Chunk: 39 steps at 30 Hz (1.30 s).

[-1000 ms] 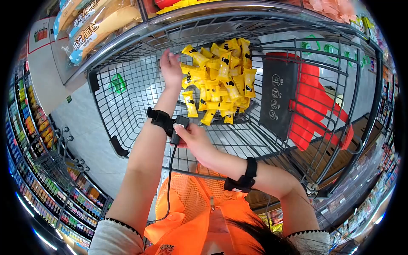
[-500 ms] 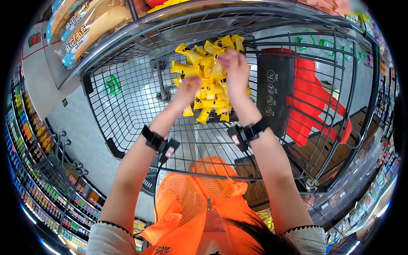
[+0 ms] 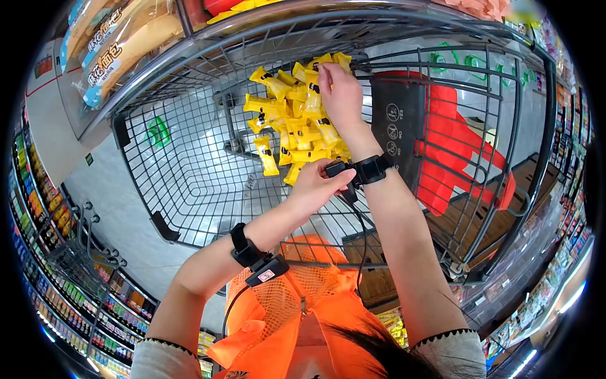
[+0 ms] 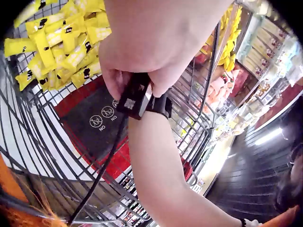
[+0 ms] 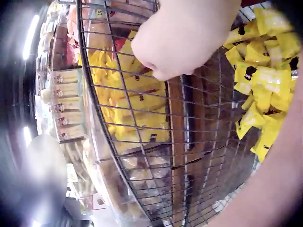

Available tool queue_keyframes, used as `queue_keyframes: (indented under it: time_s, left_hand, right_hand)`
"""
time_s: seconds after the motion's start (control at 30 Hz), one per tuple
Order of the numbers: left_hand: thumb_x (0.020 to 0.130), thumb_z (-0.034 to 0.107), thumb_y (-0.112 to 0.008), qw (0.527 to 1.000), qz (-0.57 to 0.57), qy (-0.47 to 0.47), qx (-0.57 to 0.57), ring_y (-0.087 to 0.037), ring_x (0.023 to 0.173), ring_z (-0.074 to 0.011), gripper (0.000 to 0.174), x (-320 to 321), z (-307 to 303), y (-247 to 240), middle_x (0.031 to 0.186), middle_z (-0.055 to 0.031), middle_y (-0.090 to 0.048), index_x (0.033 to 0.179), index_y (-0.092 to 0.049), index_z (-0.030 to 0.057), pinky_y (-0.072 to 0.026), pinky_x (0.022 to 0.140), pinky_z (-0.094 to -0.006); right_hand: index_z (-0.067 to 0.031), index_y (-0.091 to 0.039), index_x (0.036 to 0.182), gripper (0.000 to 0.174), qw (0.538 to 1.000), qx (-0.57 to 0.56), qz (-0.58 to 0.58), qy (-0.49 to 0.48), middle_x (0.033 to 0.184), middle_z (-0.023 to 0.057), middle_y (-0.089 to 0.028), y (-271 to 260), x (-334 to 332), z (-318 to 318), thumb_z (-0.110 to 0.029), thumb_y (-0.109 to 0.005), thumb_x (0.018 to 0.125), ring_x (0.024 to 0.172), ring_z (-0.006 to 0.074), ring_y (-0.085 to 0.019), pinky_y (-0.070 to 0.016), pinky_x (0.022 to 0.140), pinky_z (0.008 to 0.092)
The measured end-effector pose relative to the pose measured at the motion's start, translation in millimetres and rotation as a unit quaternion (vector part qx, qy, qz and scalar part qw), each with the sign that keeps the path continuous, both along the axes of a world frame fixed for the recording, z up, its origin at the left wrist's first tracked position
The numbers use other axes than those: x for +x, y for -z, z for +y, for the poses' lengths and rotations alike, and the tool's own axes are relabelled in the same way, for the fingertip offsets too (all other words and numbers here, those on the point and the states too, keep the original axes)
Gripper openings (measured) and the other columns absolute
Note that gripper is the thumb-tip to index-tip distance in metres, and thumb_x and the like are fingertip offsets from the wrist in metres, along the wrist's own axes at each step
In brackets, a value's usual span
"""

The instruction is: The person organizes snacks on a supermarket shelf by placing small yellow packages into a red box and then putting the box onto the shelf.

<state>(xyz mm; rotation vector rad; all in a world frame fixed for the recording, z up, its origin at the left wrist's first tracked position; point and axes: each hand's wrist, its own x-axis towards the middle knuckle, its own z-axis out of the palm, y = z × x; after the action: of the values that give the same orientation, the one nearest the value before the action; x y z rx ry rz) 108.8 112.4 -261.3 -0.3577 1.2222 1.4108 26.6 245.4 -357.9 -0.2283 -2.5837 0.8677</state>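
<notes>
My left hand (image 3: 315,189) reaches across and pinches a small black camera (image 3: 338,172) strapped to my right wrist. The left wrist view shows the thumb and fingers on both sides of this camera (image 4: 137,97), with a black cable running down from it. My right hand (image 3: 343,98) hangs over the shopping cart, its fingers loosely bent, nothing visible in them. Beside and below it lies a heap of yellow snack packets (image 3: 293,129), each with a small black print. In the right wrist view the right hand (image 5: 184,40) appears in front of the wire side, its fingertips mostly hidden.
The wire shopping cart (image 3: 158,208) surrounds the heap. On its right are a black panel with symbols (image 3: 396,117) and a red seat (image 3: 449,145). Bagged bread (image 3: 107,63) lies on a display past the far side. Stocked shelves (image 3: 66,271) line the left.
Earlier my right hand handled the camera on my left wrist. It let go, both hands passed over the packets, and now my left hand holds the camera on my right wrist.
</notes>
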Motion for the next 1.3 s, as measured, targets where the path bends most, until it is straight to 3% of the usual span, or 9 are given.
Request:
queue_keyframes:
  time_s: [0.13,0.23,0.33,0.43,0.53,0.6,0.8,0.93,1.3]
  left_hand:
    - [0.088,0.029,-0.059,0.994,-0.09,-0.049,0.036,-0.052,0.075,-0.0045,0.027,3.9,-3.1,13.8,0.086,0.0048,-0.056,0.104,-0.055,0.0074,-0.0463,0.069,-0.0218]
    - [0.087,0.035,-0.061,0.982,-0.14,-0.08,0.097,-0.05,0.076,-0.0002,0.028,11.7,-5.8,29.0,0.084,0.0087,-0.054,0.105,-0.055,0.0139,-0.0449,0.068,-0.0189]
    - [0.087,0.037,-0.06,0.983,-0.137,-0.07,0.101,-0.051,0.077,-0.0011,0.03,9.3,-4.7,22.3,0.084,0.0075,-0.054,0.105,-0.054,0.0134,-0.0447,0.068,-0.0188]
    - [0.091,0.03,-0.056,0.994,-0.082,0.053,0.057,-0.058,0.088,-0.0085,0.036,-3.1,-5.8,14.2,0.101,-0.0011,-0.06,0.117,-0.05,0.0055,-0.0506,0.075,-0.0255]
    - [0.091,0.021,-0.055,0.99,0.0,0.101,0.097,-0.06,0.09,-0.0119,0.035,-28.6,-17.5,3.3,0.101,-0.0052,-0.06,0.118,-0.05,0.0005,-0.0506,0.076,-0.0262]
    - [0.088,0.02,-0.058,0.959,0.223,0.161,0.073,-0.061,0.082,-0.0123,0.029,-70.1,-30.2,-16.1,0.1,-0.006,-0.063,0.109,-0.057,0.001,-0.0507,0.071,-0.0256]
    - [0.089,0.01,-0.052,0.808,0.578,0.108,-0.026,-0.059,0.096,-0.014,0.023,-227.2,-17.3,-118.0,0.103,-0.0075,-0.061,0.11,-0.057,0.0023,-0.0481,0.079,-0.0258]
    - [0.082,0.022,-0.061,0.485,0.833,0.202,-0.175,-0.046,0.117,-0.0348,0.046,-315.5,6.0,-99.8,0.127,-0.022,-0.045,0.124,-0.049,0.01,-0.0412,0.095,-0.0388]
    - [0.058,0.032,-0.08,0.504,0.688,0.371,-0.368,-0.024,0.125,-0.0537,0.093,-375.9,87.2,-76.9,0.148,-0.019,-0.005,0.136,-0.03,0.0249,-0.0316,0.103,-0.0521]
  right_hand:
    - [-0.0044,-0.059,0.087,0.012,0.964,-0.232,-0.053,0.119,0.069,0.0094,-0.062,-5.9,-14.4,-6.5,-0.015,-0.055,0.086,0.057,0.0251,-0.06,-0.0484,0.056,0.034]
    - [-0.0017,-0.058,0.09,0.017,0.693,-0.661,-0.071,0.28,0.069,0.0076,-0.061,-21.5,-25.4,-6.2,-0.014,-0.046,0.089,0.058,0.016,-0.057,-0.0471,0.056,0.0251]
    - [-0.0013,-0.057,0.086,0.019,0.624,-0.698,-0.097,0.338,0.064,0.0063,-0.058,-16.1,-22.0,-4.8,-0.017,-0.048,0.088,0.051,0.0145,-0.054,-0.044,0.051,0.023]
    - [-0.0017,-0.059,0.082,0.018,0.827,-0.505,-0.161,0.187,0.059,0.005,-0.057,-21.8,-6.7,-7.2,-0.015,-0.049,0.088,0.047,0.014,-0.053,-0.0408,0.046,0.0237]
    - [-0.0014,-0.061,0.077,0.015,0.901,-0.389,-0.178,0.075,0.055,0.0066,-0.056,-73.8,-5.6,-10.4,-0.012,-0.053,0.085,0.044,0.0161,-0.053,-0.0397,0.043,0.0266]
    - [-0.0004,-0.061,0.077,0.01,0.988,-0.095,0.018,-0.118,0.056,0.0098,-0.056,-111.5,-9.9,4.4,-0.008,-0.057,0.083,0.046,0.0182,-0.055,-0.0413,0.044,0.0289]
    - [-0.004,-0.062,0.076,0.019,0.996,0.051,0.056,-0.042,0.07,0.0171,-0.062,-162.1,-118.1,70.3,-0.022,-0.059,0.082,0.065,0.0314,-0.062,-0.0504,0.06,0.0386]
    - [-0.0043,-0.066,0.085,0.033,0.967,0.155,-0.203,-0.006,0.078,0.0193,-0.064,-138.6,-143.0,75.7,-0.034,-0.05,0.084,0.076,0.0358,-0.063,-0.0513,0.072,0.0451]
    - [-0.0056,-0.067,0.086,0.03,0.953,0.142,-0.266,0.014,0.088,0.0191,-0.064,-150.9,-144.4,72.1,-0.03,-0.051,0.082,0.083,0.0335,-0.063,-0.0509,0.076,0.0424]
